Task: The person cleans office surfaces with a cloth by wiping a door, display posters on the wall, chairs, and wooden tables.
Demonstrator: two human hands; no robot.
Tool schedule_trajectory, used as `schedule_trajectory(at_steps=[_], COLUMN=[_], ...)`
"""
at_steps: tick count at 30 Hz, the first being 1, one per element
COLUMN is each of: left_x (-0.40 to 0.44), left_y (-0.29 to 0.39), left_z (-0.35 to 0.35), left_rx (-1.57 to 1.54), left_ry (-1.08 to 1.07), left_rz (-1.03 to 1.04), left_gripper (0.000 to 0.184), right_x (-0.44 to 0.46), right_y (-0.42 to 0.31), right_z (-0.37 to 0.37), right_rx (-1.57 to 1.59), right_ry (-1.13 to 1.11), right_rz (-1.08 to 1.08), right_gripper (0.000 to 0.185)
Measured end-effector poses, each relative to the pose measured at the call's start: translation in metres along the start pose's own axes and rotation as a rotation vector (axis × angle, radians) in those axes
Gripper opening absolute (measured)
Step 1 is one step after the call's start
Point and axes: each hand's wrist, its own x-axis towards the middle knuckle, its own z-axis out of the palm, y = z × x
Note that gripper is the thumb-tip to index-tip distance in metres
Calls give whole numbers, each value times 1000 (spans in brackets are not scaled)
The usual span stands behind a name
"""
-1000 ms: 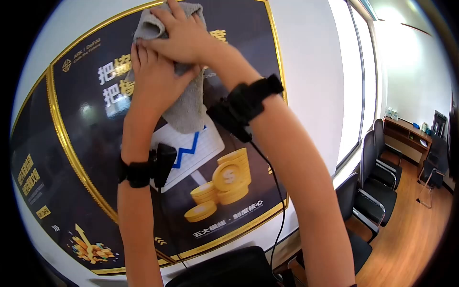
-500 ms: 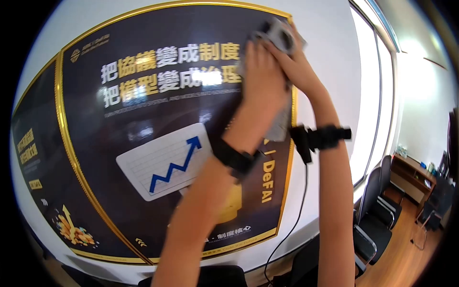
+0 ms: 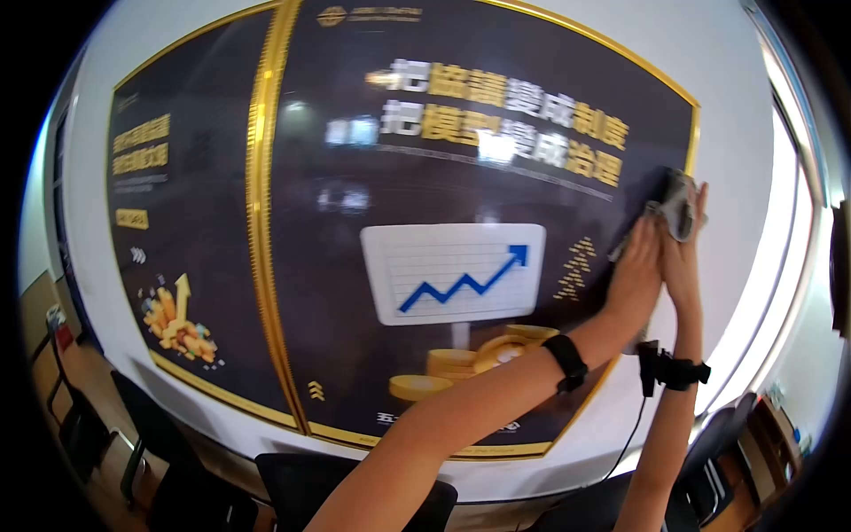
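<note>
A grey cloth [image 3: 678,209] is pressed to the right edge of a large dark poster [image 3: 425,191] with a gold frame. My left hand [image 3: 635,273] lies against the cloth, its fingers pointing up and close together. Right beside it, my right hand [image 3: 683,257] rests on the cloth at the frame's right side, with the fingers partly behind the folded cloth. Both hands hold the cloth flat to the poster. Each wrist wears a black strap, and a cable hangs from the right one.
A second gold-framed dark poster [image 3: 204,195] is at the left. Black chairs [image 3: 355,488] stand along the wall below. A bright window [image 3: 771,293] and a wooden desk [image 3: 780,443] are at the right.
The cloth and both hands have moved from the poster's top, across to its upper right corner, then down the right edge. The view has turned left, showing more of the second poster.
</note>
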Motion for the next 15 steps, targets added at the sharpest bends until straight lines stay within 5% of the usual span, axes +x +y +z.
schedule_trajectory(at_steps=[15], left_x=[35], left_y=[-148], left_z=[-97], left_rx=[137], left_ry=[338], left_rz=[-110], left_gripper=[57], right_x=[124], right_y=[-141], right_z=[74], right_rx=[187], right_ry=[-81], right_rz=[-363], right_gripper=[49])
